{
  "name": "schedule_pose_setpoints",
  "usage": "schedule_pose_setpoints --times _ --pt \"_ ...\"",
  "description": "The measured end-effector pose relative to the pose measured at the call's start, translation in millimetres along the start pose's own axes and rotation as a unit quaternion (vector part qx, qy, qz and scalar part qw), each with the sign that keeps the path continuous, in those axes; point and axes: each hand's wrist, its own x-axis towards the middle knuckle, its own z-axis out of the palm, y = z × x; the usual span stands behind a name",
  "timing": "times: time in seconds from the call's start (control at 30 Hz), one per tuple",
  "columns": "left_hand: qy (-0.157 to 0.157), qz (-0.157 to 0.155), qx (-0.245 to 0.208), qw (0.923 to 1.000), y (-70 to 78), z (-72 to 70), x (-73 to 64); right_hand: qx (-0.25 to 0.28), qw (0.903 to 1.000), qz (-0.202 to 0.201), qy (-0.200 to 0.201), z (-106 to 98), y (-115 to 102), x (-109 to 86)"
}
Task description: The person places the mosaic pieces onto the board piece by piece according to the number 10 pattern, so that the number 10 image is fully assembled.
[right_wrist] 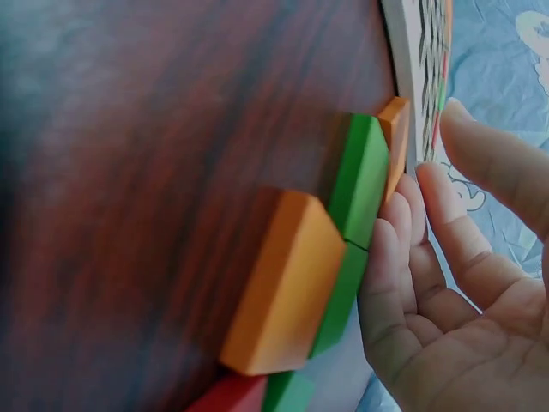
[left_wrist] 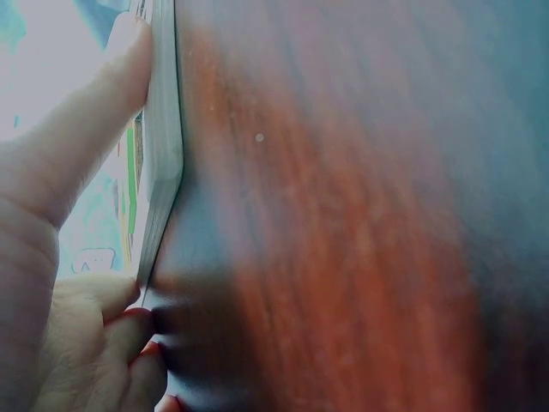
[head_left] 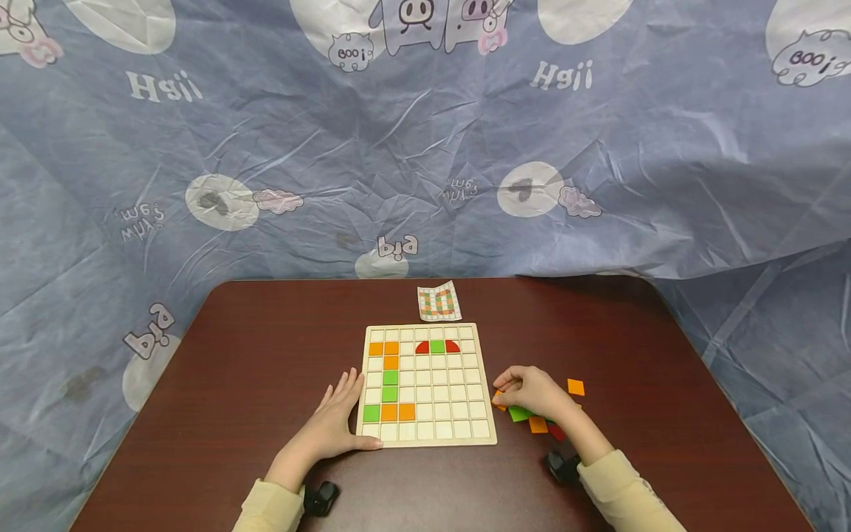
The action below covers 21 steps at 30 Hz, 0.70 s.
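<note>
A cream grid board [head_left: 425,436] lies on the table, with orange, green and red pieces set in some of its squares. Along its left edge rests my left hand [head_left: 335,423], fingers fairly straight and thumb on the near left corner. The left wrist view shows that thumb [left_wrist: 99,103] against the board's side [left_wrist: 163,112]. My right hand [head_left: 534,391] is just right of the board, over a loose group of tiles. Its fingertips are by an orange tile [right_wrist: 395,142]; thumb and forefinger stand apart with nothing visible between them. Green tiles [right_wrist: 360,176] lie beside the fingers.
Behind the board lies a small patterned card [head_left: 439,301]. A separate orange tile [head_left: 575,387] sits right of the group, and a red piece [head_left: 556,431] is partly hidden by the right wrist. A blue-grey printed cloth [head_left: 399,148] hangs behind the brown table [head_left: 286,332].
</note>
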Motion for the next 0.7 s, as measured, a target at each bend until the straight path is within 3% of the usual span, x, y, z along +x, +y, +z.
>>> schedule_pose_setpoints --times 0.33,0.7 --pt "0.000 0.000 -0.002 1.0000 0.6 -0.4 -0.3 -0.105 0.9942 -0.003 0.023 3.8 -1.7 -1.5" --pt "0.000 0.003 -0.001 1.0000 -1.3 1.1 -0.3 -0.127 0.9914 0.013 0.030 8.4 -5.2 -0.4"
